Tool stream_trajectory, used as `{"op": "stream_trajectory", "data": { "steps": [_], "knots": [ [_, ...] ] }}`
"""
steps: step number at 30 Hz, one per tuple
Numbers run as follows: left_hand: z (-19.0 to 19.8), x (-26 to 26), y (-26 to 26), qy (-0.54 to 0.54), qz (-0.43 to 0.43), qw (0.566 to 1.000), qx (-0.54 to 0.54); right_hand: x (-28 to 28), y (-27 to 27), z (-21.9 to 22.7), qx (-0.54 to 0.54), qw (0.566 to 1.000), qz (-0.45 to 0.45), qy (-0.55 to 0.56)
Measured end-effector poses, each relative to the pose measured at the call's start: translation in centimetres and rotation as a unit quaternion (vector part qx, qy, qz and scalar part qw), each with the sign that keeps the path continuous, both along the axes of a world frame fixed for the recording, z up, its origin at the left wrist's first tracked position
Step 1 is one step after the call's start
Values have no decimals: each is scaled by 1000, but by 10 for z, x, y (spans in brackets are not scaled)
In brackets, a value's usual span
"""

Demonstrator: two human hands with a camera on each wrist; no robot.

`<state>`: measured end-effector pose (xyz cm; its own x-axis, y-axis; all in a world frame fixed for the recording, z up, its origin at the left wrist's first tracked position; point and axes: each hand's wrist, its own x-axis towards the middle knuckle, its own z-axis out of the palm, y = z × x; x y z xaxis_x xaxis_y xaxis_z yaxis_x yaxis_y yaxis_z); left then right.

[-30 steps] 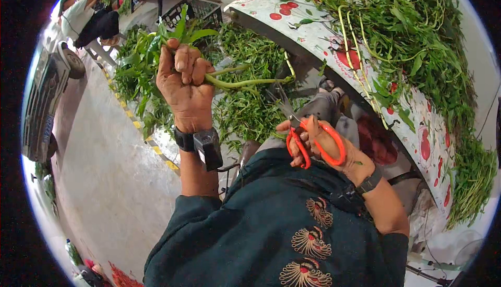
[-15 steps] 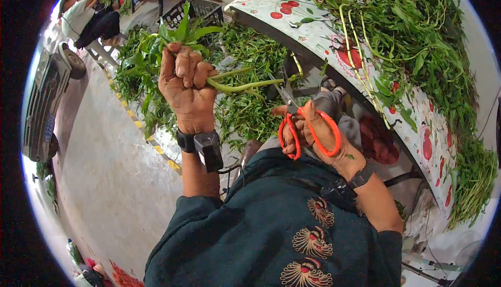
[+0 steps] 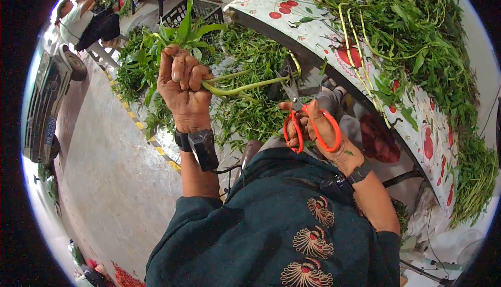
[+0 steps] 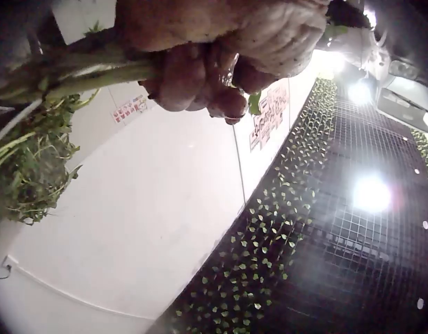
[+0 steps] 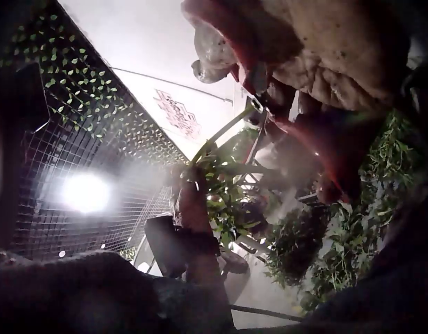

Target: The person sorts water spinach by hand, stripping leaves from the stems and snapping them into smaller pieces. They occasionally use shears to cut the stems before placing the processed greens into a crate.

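Observation:
Leafy green stems [image 3: 245,86] are gripped in my left hand [image 3: 185,81], the leaves [image 3: 185,31] sticking out beyond the fingers and the bare stalks pointing right. In the left wrist view the stalks [image 4: 95,76] run out from beneath the curled fingers. My right hand [image 3: 323,130] holds scissors [image 3: 295,99] with red handles, fingers and thumb in the loops. The parted blades are right at the end of the longest stalk. In the right wrist view a red handle [image 5: 332,156] shows under the palm.
A heap of greens [image 3: 412,36] covers much of the cherry-patterned table [image 3: 313,23] at right. More greens [image 3: 245,115] lie on the floor ahead, near a black crate [image 3: 201,10]. Another person [image 3: 78,23] sits at far left, beyond a parked vehicle [image 3: 49,104].
My right hand has brought the scissors upward, so their blades now meet the stalk's end. The left hand keeps its grip on the stems with only a slight shift.

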<state>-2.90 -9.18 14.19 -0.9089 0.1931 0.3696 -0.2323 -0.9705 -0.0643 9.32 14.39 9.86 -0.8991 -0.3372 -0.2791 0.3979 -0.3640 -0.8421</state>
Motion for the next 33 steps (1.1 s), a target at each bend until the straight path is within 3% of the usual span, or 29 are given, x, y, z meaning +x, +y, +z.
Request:
{"op": "stream_trajectory", "data": {
  "steps": [6,12,14,17,19,20,21,22,23,24,27,29,31,33],
  "knots": [
    [-4,-1,0,-17,14,999,-26,-1,2,-11,20,1000,0,-16],
    [-7,-5,-4,-1,-20,1000,19,4,7,9,132,990,7,41],
    [-12,-9,-7,-10,4,1000,-12,7,4,17,177,981,-8,81],
    [-11,-9,-12,-13,24,999,-38,10,10,29,117,990,8,77],
    [-11,-10,-6,15,-4,999,-37,25,16,50,174,977,-8,122],
    [-12,-11,-1,18,-13,999,-30,33,19,62,221,962,-16,160],
    [-11,-10,1,14,-17,999,-23,40,30,73,288,950,-32,113],
    [-12,-9,0,8,-16,1000,-19,49,36,96,416,893,-61,163],
    [-13,-7,1,18,-4,999,-29,53,35,122,528,836,-108,98],
    [-14,-6,2,15,4,999,-30,62,60,113,570,781,-181,181],
    [-17,-7,7,-11,-66,997,25,78,110,140,619,728,-292,47],
    [-19,-7,10,-24,-75,996,37,90,169,124,736,600,-313,26],
    [-15,-3,16,-75,-102,990,59,105,248,90,733,602,-305,86],
    [-16,-2,19,-83,-119,987,68,120,273,85,726,602,-300,141]
  ]
}}
